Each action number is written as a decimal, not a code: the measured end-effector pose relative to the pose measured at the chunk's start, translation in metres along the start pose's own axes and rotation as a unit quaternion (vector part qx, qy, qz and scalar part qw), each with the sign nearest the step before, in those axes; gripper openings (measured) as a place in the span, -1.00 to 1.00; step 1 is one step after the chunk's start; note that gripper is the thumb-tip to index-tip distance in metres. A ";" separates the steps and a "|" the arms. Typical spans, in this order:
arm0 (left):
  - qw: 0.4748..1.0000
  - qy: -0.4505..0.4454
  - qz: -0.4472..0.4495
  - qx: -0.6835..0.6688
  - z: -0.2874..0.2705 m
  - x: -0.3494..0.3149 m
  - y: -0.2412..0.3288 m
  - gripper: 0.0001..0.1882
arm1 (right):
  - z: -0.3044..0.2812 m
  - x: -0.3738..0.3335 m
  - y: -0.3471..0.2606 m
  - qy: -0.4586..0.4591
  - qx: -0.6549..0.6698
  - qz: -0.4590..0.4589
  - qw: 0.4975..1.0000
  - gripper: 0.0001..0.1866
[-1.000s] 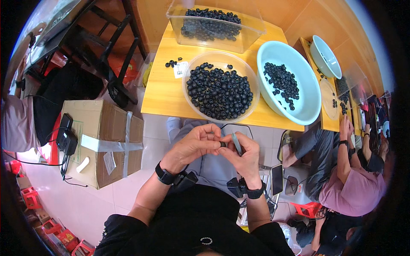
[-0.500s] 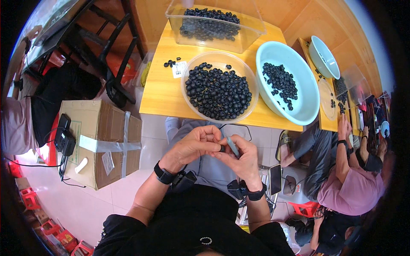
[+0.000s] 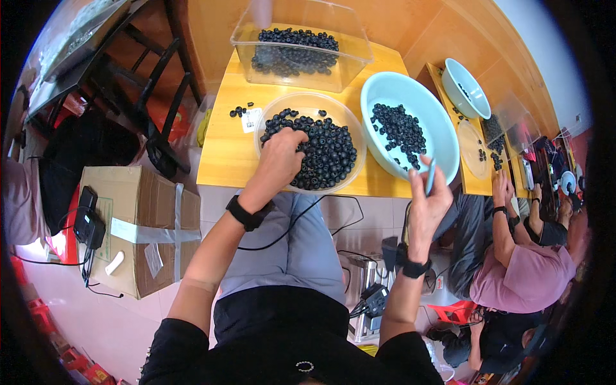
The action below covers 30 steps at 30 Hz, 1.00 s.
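Observation:
My left hand (image 3: 280,156) reaches into the round clear tub (image 3: 262,122) at the middle of the table. Its fingers are bent down among many small black beads (image 3: 330,154) with holes, and the fingertips are partly hidden. Over the near rim of the pale blue basin (image 3: 443,138), my right hand (image 3: 428,196) is closed on a thin blue-grey tool (image 3: 430,176), whose exact kind I cannot make out. More black beads (image 3: 399,128) lie spread on the bottom of that basin.
A clear rectangular bin (image 3: 301,80) of black pieces stands at the back of the yellow table (image 3: 218,154). A few loose pieces lie by a white label (image 3: 251,120). Left stands a taped cardboard box (image 3: 115,192); right, a co-worker in pink (image 3: 523,269) sits near another blue basin (image 3: 463,70).
My hands were together above my lap, with a small black piece between them. Now the left has moved forward into the tub, and the right has gone rightward to the basin, still holding the tool.

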<state>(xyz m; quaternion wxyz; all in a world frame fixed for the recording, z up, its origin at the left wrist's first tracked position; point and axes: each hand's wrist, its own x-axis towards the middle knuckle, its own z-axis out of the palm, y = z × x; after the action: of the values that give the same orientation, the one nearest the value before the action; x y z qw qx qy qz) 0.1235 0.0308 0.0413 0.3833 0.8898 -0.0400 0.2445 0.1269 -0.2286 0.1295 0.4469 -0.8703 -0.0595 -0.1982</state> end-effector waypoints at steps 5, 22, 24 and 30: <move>0.997 -0.047 -0.007 0.066 0.009 0.001 0.001 -0.73 | 0.016 -0.052 0.024 -0.052 0.061 0.067 0.994 -0.71; 0.928 -0.036 -0.172 -0.327 -0.018 0.002 0.013 -0.89 | 0.041 -0.091 0.032 -0.133 0.112 0.121 0.977 -0.81; 0.830 -0.058 -0.267 -0.487 -0.030 -0.006 0.021 -0.87 | 0.042 -0.094 0.028 -0.139 0.113 0.136 0.974 -0.81; 0.696 -0.082 -0.277 -0.658 -0.031 -0.038 0.020 -0.74 | 0.055 -0.097 0.019 -0.156 0.104 0.125 0.974 -0.82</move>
<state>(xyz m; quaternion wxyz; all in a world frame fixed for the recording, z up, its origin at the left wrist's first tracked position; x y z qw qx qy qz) 0.0720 0.0338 0.0553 0.9163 0.3980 0.0264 -0.0354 0.0593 -0.1887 0.0483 0.5417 -0.8396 -0.0398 0.0046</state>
